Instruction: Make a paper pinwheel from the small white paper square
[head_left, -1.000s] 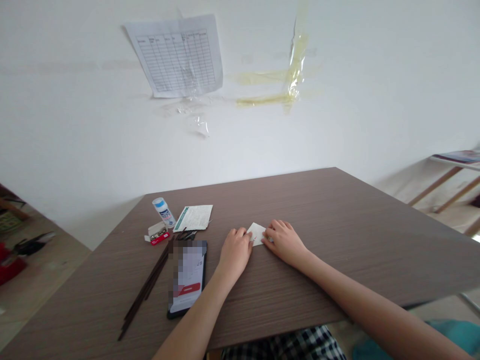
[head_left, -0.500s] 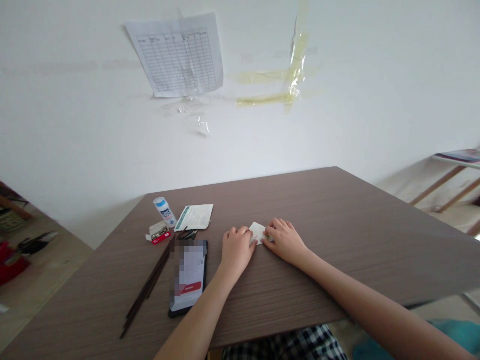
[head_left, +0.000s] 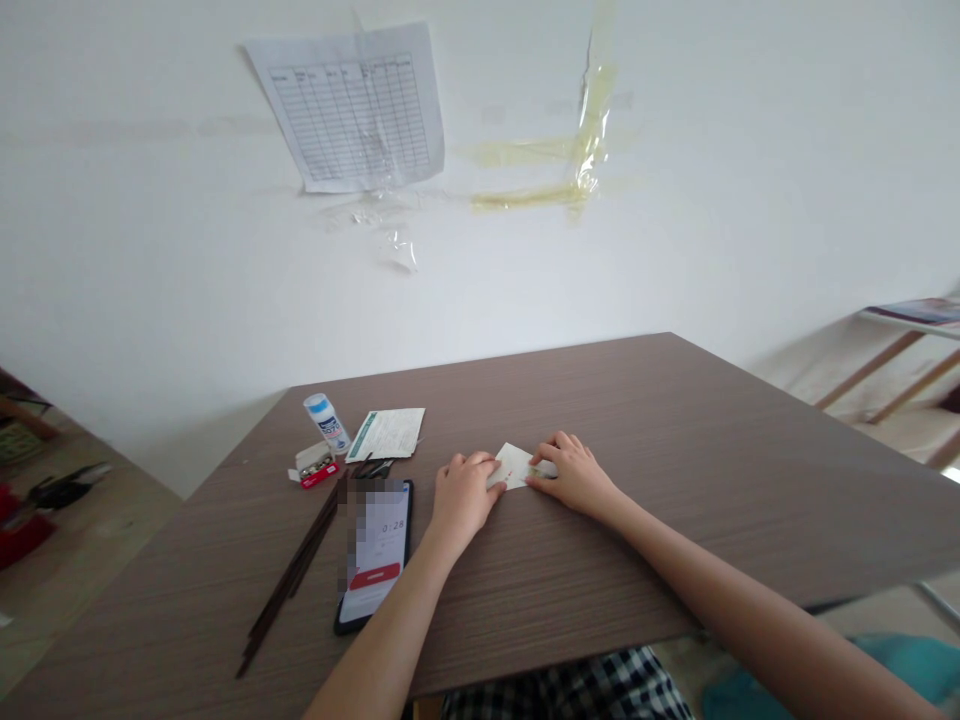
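A small piece of white folded paper [head_left: 513, 464] with a few reddish marks lies on the brown table [head_left: 600, 395], a pointed corner toward the wall. My left hand [head_left: 463, 492] grips its left side, fingers curled on top and thumb at the near edge. On the opposite side my right hand [head_left: 574, 474] pinches the paper between thumb and fingers. Both hands rest low on the tabletop and cover the paper's outer ends.
Left of my left arm lies a phone [head_left: 375, 560] showing a timer. Beyond it are dark thin sticks [head_left: 300, 560], a small red-and-white box [head_left: 315, 468] of metal pieces, a glue bottle [head_left: 327, 424] and a printed packet [head_left: 387, 434]. A taped sheet [head_left: 352, 110] hangs on the wall.
My left hand has shifted slightly left and the fingers of both hands have spread a little apart, so more of the paper shows between them. The paper stays in place.
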